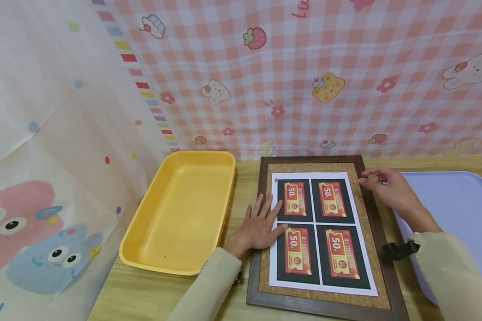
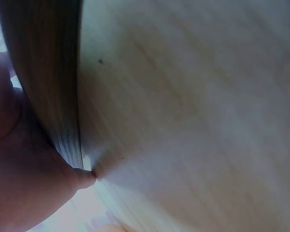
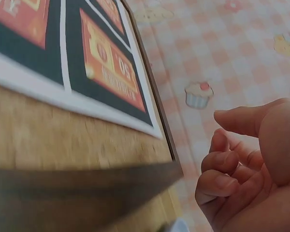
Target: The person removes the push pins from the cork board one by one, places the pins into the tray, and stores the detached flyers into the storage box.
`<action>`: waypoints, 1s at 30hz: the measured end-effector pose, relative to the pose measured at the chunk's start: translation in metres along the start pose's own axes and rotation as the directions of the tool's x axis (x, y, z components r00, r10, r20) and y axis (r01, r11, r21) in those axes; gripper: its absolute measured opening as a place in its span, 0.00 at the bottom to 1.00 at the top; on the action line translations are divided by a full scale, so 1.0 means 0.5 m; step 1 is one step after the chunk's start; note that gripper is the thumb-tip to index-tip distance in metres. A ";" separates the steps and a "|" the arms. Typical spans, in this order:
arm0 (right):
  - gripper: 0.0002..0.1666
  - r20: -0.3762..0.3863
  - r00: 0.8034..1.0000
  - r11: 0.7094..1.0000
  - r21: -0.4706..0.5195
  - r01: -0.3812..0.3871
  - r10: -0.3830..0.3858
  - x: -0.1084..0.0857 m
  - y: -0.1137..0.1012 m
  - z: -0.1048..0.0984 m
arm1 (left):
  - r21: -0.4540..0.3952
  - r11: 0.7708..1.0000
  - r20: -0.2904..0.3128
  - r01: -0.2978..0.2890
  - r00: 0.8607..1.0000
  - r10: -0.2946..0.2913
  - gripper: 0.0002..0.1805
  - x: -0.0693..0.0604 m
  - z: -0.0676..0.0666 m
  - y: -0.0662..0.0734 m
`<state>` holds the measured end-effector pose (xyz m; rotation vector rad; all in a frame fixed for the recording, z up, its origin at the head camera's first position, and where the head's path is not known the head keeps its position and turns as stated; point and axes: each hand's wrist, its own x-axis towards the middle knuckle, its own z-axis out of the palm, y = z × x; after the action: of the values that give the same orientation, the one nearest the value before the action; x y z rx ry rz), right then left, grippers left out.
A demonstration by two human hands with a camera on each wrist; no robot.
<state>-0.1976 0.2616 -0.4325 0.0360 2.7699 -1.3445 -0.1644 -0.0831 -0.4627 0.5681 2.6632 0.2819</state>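
A white sheet [image 1: 314,285] printed with several red and yellow coupons on black panels lies on a cork board [image 1: 357,191] with a dark wooden frame [image 1: 255,272]. A small round metallic thing shows at the sheet's upper left corner. My left hand [image 1: 261,223] rests with spread fingers on the sheet's left edge and the board's left side. In the left wrist view, the left hand [image 2: 24,164] lies against the frame. My right hand [image 1: 389,189] hovers by the board's upper right edge. In the right wrist view, its fingers [image 3: 222,181] curl loosely, thumb apart, nothing visible between them.
A yellow tray [image 1: 176,214] stands left of the board on the wooden table [image 1: 140,290]. To the right, a lavender tray [image 1: 454,196] lies partly under the right forearm. A pink checked cloth [image 1: 233,67] hangs behind the table, and a white patterned cloth [image 1: 64,147] hangs at left.
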 end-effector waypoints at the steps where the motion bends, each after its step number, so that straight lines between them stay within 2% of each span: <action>1: 0.23 0.005 1.000 1.000 0.007 0.001 -0.001 0.002 -0.006 0.006 | 0.001 1.000 0.002 0.000 1.000 0.000 0.40 0.000 0.000 0.000; 5: 0.19 0.020 1.000 1.000 0.023 0.006 -0.006 0.007 -0.025 0.029 | 0.007 1.000 0.004 0.004 1.000 -0.004 0.40 -0.001 0.000 0.000; 11: 0.19 0.021 1.000 1.000 0.031 0.004 -0.005 0.017 -0.045 0.056 | 0.008 1.000 0.006 0.013 1.000 -0.013 0.40 0.000 0.002 -0.001; 17: 0.20 0.007 1.000 1.000 0.020 -0.001 0.001 0.028 -0.058 0.073 | 0.014 1.000 0.013 0.008 1.000 -0.008 0.41 0.004 0.004 -0.002; 23: 0.18 0.012 1.000 1.000 0.004 0.024 -0.024 0.036 -0.068 0.084 | 0.018 1.000 0.013 0.018 1.000 -0.018 0.41 0.012 0.012 -0.006; 30: 0.19 0.086 0.995 0.999 0.022 0.042 -0.044 0.046 -0.078 0.095 | 0.022 1.000 0.015 0.004 1.000 -0.005 0.41 0.007 0.005 -0.003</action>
<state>-0.2204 0.1998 -0.4327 -0.0790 2.7005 -1.3501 -0.1667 -0.0827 -0.4664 0.5686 2.6556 0.2463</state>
